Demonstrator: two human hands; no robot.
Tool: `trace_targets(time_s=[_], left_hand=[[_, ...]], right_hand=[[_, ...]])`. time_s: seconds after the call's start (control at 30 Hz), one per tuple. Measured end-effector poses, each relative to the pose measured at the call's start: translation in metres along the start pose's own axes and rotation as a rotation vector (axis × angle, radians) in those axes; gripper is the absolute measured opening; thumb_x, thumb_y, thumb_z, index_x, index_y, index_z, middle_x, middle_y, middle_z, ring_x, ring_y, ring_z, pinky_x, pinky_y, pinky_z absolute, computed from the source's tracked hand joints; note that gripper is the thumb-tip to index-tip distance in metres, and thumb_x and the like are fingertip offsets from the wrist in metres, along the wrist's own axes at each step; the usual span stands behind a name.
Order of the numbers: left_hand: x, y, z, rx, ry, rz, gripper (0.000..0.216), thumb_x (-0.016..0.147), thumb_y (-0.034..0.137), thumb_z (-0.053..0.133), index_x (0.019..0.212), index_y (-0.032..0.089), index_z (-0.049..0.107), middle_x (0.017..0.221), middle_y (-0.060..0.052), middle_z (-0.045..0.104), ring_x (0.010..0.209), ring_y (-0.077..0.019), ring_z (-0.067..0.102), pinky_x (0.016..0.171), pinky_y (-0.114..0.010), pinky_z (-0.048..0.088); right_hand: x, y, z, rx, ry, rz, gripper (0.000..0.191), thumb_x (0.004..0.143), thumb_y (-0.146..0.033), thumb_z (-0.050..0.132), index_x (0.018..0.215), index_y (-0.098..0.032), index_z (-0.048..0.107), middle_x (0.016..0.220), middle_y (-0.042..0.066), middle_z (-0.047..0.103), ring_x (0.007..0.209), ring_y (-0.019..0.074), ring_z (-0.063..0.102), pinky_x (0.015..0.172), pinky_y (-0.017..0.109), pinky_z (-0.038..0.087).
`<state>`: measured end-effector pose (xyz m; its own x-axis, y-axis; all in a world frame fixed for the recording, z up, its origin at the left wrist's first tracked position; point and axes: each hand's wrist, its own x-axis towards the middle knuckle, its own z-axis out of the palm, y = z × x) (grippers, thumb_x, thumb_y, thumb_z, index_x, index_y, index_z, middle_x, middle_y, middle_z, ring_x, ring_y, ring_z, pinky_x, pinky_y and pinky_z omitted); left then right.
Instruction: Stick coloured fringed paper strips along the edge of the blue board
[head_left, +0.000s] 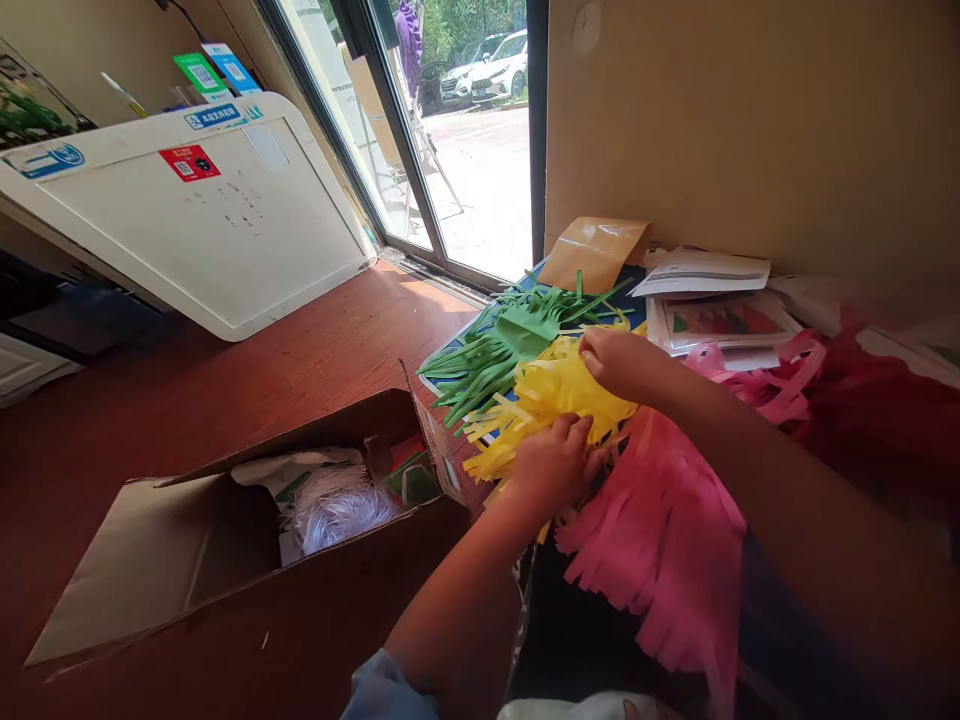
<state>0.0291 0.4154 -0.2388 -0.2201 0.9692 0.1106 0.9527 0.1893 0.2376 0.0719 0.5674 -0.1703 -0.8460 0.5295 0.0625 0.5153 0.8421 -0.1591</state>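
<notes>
A bunch of yellow fringed material (559,385), cut into strips, lies between my two hands. My right hand (619,362) is closed on its upper edge, fingers curled in. Lower down, my left hand (551,465) has bent fingers closed on the near side of the same yellow piece; its fingertips are partly hidden. Green fringed material (517,335) is spread just beyond, touching the yellow. Pink fringed material (667,540) hangs down on the near side, below my right forearm.
An open cardboard box (247,590) on the red-brown floor holds a bundle of white shredded strands (341,510). A whiteboard-like panel (225,230) leans at the left. Papers (705,270) and an orange-brown envelope (592,250) lie by the wall. A glass door (405,130) stands behind.
</notes>
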Motion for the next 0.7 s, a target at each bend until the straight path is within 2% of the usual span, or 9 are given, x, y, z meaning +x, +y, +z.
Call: trace_targets(time_s=[0.1, 0.23, 0.33, 0.43, 0.47, 0.53, 0.63, 0.7], left_hand=[[0.011, 0.006, 0.001, 0.044, -0.043, -0.132, 0.049, 0.091, 0.045, 0.040, 0.123, 0.010, 0.049, 0.098, -0.015, 0.064, 0.084, -0.0286, 0.064, 0.063, -0.036, 0.050], [0.019, 0.008, 0.003, 0.098, 0.011, -0.238, 0.054, 0.090, 0.044, 0.041, 0.128, 0.007, 0.045, 0.098, -0.017, 0.063, 0.083, -0.0293, 0.062, 0.063, -0.036, 0.049], [0.012, 0.014, -0.001, 0.111, 0.143, -0.227, 0.047, 0.087, 0.040, 0.048, 0.123, 0.010, 0.051, 0.100, -0.016, 0.062, 0.098, -0.0327, 0.057, 0.082, -0.045, 0.045], [-0.003, 0.026, -0.006, 0.018, 0.303, -0.177, 0.033, 0.087, 0.037, 0.046, 0.112, 0.018, 0.058, 0.112, -0.013, 0.060, 0.119, -0.0355, 0.043, 0.099, -0.055, 0.030], [-0.006, 0.031, -0.008, -0.037, 0.325, -0.169, 0.029, 0.088, 0.036, 0.045, 0.108, 0.020, 0.059, 0.114, -0.012, 0.060, 0.121, -0.0351, 0.041, 0.100, -0.056, 0.028], [-0.007, 0.039, -0.008, -0.243, 0.281, -0.170, 0.023, 0.087, 0.034, 0.045, 0.096, 0.022, 0.062, 0.109, -0.011, 0.062, 0.117, -0.0335, 0.045, 0.099, -0.056, 0.030], [0.011, 0.044, -0.003, -0.790, 0.156, -0.309, 0.014, 0.083, 0.029, 0.049, 0.079, 0.020, 0.060, 0.088, -0.009, 0.065, 0.099, -0.0276, 0.057, 0.092, -0.048, 0.041], [0.032, 0.041, 0.004, -1.029, 0.149, -0.410, 0.015, 0.083, 0.024, 0.044, 0.085, 0.019, 0.058, 0.086, -0.007, 0.065, 0.088, -0.0221, 0.062, 0.081, -0.040, 0.050]], right_hand=[[0.000, 0.000, -0.002, 0.005, 0.002, -0.001, 0.025, 0.086, -0.021, 0.035, 0.097, -0.014, 0.056, 0.095, 0.011, 0.064, 0.083, 0.0197, 0.058, 0.066, 0.029, 0.036], [0.001, 0.001, -0.006, 0.026, 0.043, 0.035, 0.024, 0.085, -0.020, 0.036, 0.098, -0.014, 0.055, 0.098, 0.012, 0.063, 0.084, 0.0208, 0.058, 0.066, 0.029, 0.036], [0.001, 0.002, -0.012, 0.057, 0.084, 0.076, 0.024, 0.083, -0.017, 0.035, 0.098, -0.013, 0.054, 0.098, 0.013, 0.062, 0.086, 0.0219, 0.057, 0.068, 0.029, 0.036], [0.001, 0.003, -0.018, 0.105, 0.117, 0.103, 0.023, 0.083, -0.019, 0.036, 0.094, -0.014, 0.056, 0.098, 0.012, 0.062, 0.088, 0.0213, 0.057, 0.069, 0.029, 0.037], [0.001, 0.003, -0.019, 0.121, 0.124, 0.114, 0.023, 0.083, -0.020, 0.036, 0.091, -0.014, 0.056, 0.097, 0.011, 0.063, 0.087, 0.0211, 0.057, 0.068, 0.029, 0.037], [0.002, 0.003, -0.022, 0.148, 0.132, 0.136, 0.022, 0.082, -0.022, 0.037, 0.087, -0.015, 0.057, 0.095, 0.010, 0.063, 0.085, 0.0209, 0.057, 0.066, 0.029, 0.036], [0.003, 0.000, -0.025, 0.186, 0.107, 0.127, 0.019, 0.078, -0.022, 0.041, 0.080, -0.016, 0.058, 0.090, 0.008, 0.064, 0.081, 0.0191, 0.057, 0.063, 0.027, 0.036], [0.002, -0.001, -0.026, 0.209, 0.088, 0.108, 0.016, 0.077, -0.021, 0.043, 0.079, -0.017, 0.059, 0.089, 0.006, 0.065, 0.080, 0.0176, 0.057, 0.064, 0.026, 0.036]])
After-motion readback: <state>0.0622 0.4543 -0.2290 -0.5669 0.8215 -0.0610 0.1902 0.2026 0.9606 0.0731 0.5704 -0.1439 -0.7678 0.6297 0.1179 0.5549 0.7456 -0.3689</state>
